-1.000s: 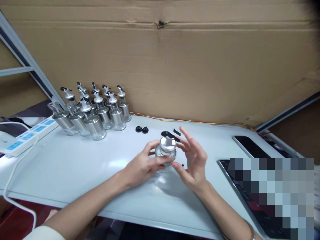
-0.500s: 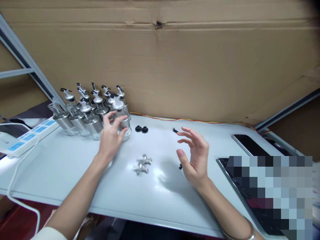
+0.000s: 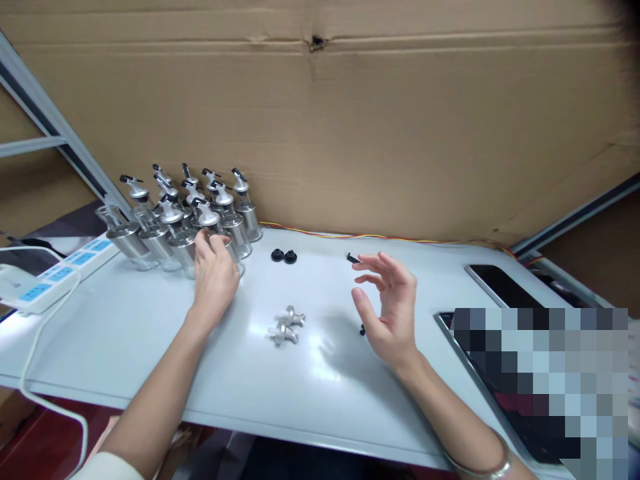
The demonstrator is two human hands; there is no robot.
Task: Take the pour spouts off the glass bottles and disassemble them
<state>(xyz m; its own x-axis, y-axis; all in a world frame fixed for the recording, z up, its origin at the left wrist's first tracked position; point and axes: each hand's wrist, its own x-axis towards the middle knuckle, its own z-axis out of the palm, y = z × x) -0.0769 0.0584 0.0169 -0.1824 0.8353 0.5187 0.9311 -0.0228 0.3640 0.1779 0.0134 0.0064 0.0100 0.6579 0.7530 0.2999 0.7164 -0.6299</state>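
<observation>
A: What takes up most of the scene?

B: A pale table (image 3: pixel 240 387), and a close-packed group of bottles (image 3: pixel 183 247) standing at its far left. Most wear a silver spout with a black lever; two at the left end show bare glass necks. A white power strip (image 3: pixel 63 272) lies just left of them.

A: And the bottle being handled?

B: The front bottle (image 3: pixel 209 217) is upright at the near side of the group, close against its neighbours. The left hand (image 3: pixel 216 273) is curled narrowly around its near side; how firmly, nobody could tell from here.

A: What would make that handling good?

B: Probably a grip on the body rather than the spout, the base flat before any finger loosens, and the hand drawn straight back so no knuckle knocks a neighbour.

A: The other hand?

B: The right hand (image 3: pixel 385 307) hangs above the table, fingers wide, holding nothing.

A: Anything smaller?

B: Two loose metal spouts (image 3: pixel 292 317) lie between the hands, two black stoppers (image 3: pixel 290 257) farther back, a thin black strip (image 3: pixel 352 258) by the right fingertips, and a tiny black piece (image 3: pixel 363 330) beside the right thumb.
</observation>
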